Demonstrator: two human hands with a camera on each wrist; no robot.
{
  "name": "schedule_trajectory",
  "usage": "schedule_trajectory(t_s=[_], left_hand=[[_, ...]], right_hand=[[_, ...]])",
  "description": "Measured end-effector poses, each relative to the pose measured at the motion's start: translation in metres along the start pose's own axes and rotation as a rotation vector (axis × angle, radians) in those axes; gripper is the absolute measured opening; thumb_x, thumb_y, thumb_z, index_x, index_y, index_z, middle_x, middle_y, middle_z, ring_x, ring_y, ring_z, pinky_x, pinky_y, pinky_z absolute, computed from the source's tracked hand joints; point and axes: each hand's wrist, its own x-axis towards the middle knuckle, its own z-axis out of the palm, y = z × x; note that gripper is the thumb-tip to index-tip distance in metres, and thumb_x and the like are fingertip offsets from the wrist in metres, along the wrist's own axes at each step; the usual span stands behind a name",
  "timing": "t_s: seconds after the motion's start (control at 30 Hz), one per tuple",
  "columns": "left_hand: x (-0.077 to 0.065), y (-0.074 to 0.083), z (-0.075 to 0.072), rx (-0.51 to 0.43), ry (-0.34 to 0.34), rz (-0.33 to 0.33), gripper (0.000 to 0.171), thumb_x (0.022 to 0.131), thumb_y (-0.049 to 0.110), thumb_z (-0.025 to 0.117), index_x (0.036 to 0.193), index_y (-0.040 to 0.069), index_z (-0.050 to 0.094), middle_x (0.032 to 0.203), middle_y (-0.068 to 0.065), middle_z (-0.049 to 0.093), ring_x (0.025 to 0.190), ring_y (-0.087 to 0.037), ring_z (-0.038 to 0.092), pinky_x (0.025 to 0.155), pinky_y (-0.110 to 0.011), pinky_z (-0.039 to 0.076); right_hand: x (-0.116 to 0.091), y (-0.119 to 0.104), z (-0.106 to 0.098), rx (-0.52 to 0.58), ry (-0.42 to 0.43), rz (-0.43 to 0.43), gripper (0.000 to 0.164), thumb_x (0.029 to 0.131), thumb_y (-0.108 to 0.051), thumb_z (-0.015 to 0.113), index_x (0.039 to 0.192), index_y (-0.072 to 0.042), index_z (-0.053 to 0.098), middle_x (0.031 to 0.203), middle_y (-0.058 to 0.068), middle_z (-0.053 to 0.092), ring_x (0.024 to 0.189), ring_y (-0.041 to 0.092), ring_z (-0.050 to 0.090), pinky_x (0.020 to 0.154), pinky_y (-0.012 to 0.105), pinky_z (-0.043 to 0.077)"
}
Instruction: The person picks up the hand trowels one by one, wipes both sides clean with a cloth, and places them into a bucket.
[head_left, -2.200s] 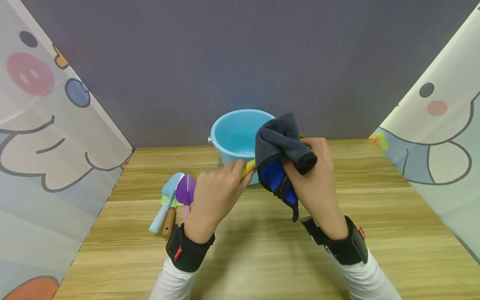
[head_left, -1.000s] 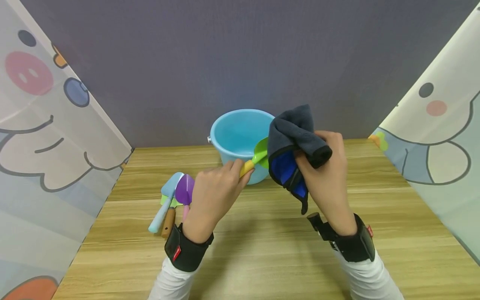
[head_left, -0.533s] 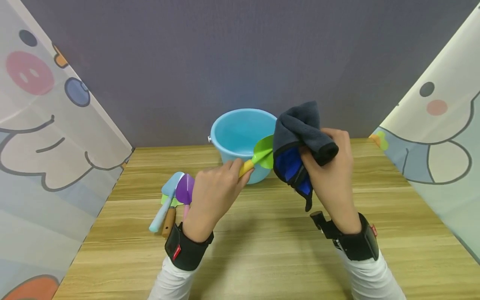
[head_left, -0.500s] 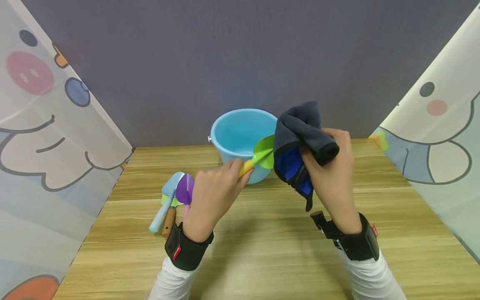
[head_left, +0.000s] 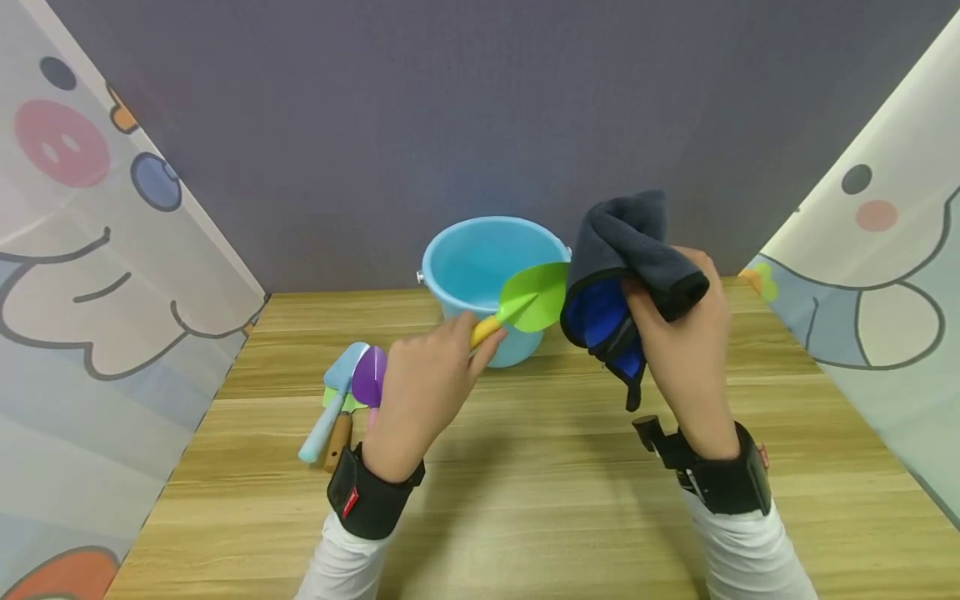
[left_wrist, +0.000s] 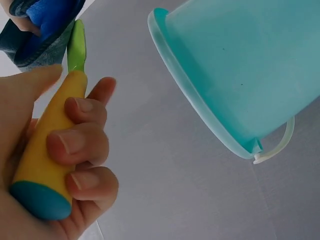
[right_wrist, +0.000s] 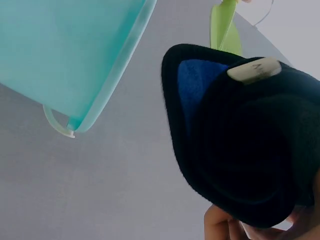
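My left hand (head_left: 427, 375) grips the yellow handle of a toy trowel (head_left: 534, 297) with a green blade; the left wrist view shows fingers curled round the handle (left_wrist: 50, 135) and its teal end. The blade points right, in front of the bucket's rim. My right hand (head_left: 686, 350) pinches a bunched cloth (head_left: 626, 250), dark grey on one side and blue on the other, with black edging. In the head view the cloth's left edge meets the blade's tip; whether they touch, I cannot tell. A white tag (right_wrist: 255, 70) shows on the cloth in the right wrist view.
Behind the hands a light blue bucket (head_left: 450, 287) stands on the wooden table (head_left: 570, 517) near the dark back wall. At the left lie a blue trowel (head_left: 321, 429), a purple one (head_left: 368, 377) with a pink handle, and a green tool with a brown handle (head_left: 339, 442).
The right hand has moved the cloth to the right and slightly up along the blade, so most of the green blade now shows. The left hand has stayed nearly still.
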Motion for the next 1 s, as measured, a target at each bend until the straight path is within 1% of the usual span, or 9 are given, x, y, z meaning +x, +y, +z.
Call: schedule_trajectory(t_s=[0.07,0.17,0.27,0.4,0.57,0.73,0.83,0.93,1.0], left_hand=[[0.0,0.0,-0.001,-0.001,-0.003,-0.017,0.042,0.102,0.042,0.06,0.076,0.011,0.049,0.06,0.005,0.026,0.045,-0.009,0.024,0.043,-0.022,0.015],[0.0,-0.001,-0.002,0.001,0.007,-0.043,0.04,0.103,0.041,0.059,0.078,0.01,0.05,0.06,0.004,0.028,0.044,-0.01,0.024,0.043,-0.023,0.015],[0.001,-0.002,-0.003,-0.004,0.022,-0.066,0.038,0.103,0.041,0.059,0.085,0.008,0.055,0.061,0.003,0.033,0.044,-0.011,0.027,0.042,-0.025,0.017],[0.001,-0.003,-0.003,-0.03,0.018,-0.083,0.037,0.103,0.042,0.058,0.093,0.006,0.056,0.063,0.002,0.038,0.045,-0.012,0.029,0.041,-0.024,0.019],[0.002,-0.003,-0.004,-0.045,0.008,-0.081,0.037,0.102,0.041,0.06,0.099,0.005,0.054,0.062,0.002,0.038,0.045,-0.011,0.028,0.041,-0.023,0.018],[0.003,-0.002,-0.004,-0.035,0.017,-0.081,0.036,0.1,0.04,0.063,0.106,0.005,0.057,0.066,0.0,0.05,0.045,-0.011,0.032,0.041,-0.023,0.02],[0.003,-0.002,-0.004,-0.028,0.032,-0.076,0.032,0.101,0.039,0.063,0.107,0.007,0.059,0.074,-0.002,0.054,0.046,-0.012,0.035,0.041,-0.024,0.023],[0.004,-0.002,-0.003,-0.041,0.049,-0.075,0.029,0.101,0.037,0.063,0.103,0.009,0.059,0.078,-0.003,0.054,0.047,-0.013,0.036,0.042,-0.024,0.025],[0.005,-0.002,-0.003,-0.05,0.056,-0.075,0.028,0.101,0.037,0.062,0.102,0.01,0.058,0.079,-0.004,0.054,0.047,-0.014,0.037,0.043,-0.025,0.025]], right_hand=[[0.001,-0.001,-0.002,0.012,0.013,0.0,0.024,0.094,-0.014,0.071,0.117,-0.018,0.068,0.112,-0.01,0.063,0.105,0.004,0.059,0.091,0.02,0.042],[0.002,-0.002,-0.004,0.043,0.038,-0.004,0.024,0.094,-0.013,0.07,0.117,-0.02,0.068,0.113,-0.009,0.065,0.106,0.005,0.06,0.09,0.021,0.042],[0.003,-0.002,-0.006,0.09,0.074,-0.052,0.023,0.094,-0.009,0.068,0.117,-0.012,0.069,0.111,-0.012,0.065,0.102,0.007,0.059,0.086,0.023,0.041],[0.002,-0.007,-0.007,0.147,0.115,-0.16,0.026,0.093,-0.001,0.066,0.119,-0.001,0.07,0.111,-0.011,0.066,0.103,0.011,0.06,0.088,0.025,0.042],[-0.001,-0.013,-0.007,0.183,0.127,-0.257,0.027,0.094,0.003,0.064,0.12,0.003,0.072,0.115,-0.008,0.067,0.108,0.014,0.062,0.094,0.027,0.045],[-0.003,-0.012,-0.009,0.176,0.082,-0.278,0.028,0.091,0.006,0.062,0.118,0.009,0.066,0.112,-0.008,0.067,0.102,0.01,0.062,0.09,0.025,0.044],[-0.006,-0.013,-0.008,0.146,0.039,-0.287,0.03,0.089,0.007,0.062,0.118,0.011,0.062,0.111,-0.015,0.064,0.098,0.006,0.06,0.086,0.022,0.042],[-0.01,-0.016,-0.005,0.146,-0.018,-0.316,0.03,0.088,0.007,0.063,0.118,0.01,0.062,0.113,-0.014,0.062,0.093,0.004,0.058,0.083,0.021,0.042],[-0.013,-0.018,0.0,0.162,-0.061,-0.347,0.028,0.09,0.005,0.064,0.118,0.009,0.062,0.113,-0.008,0.064,0.091,0.004,0.058,0.082,0.021,0.043]])
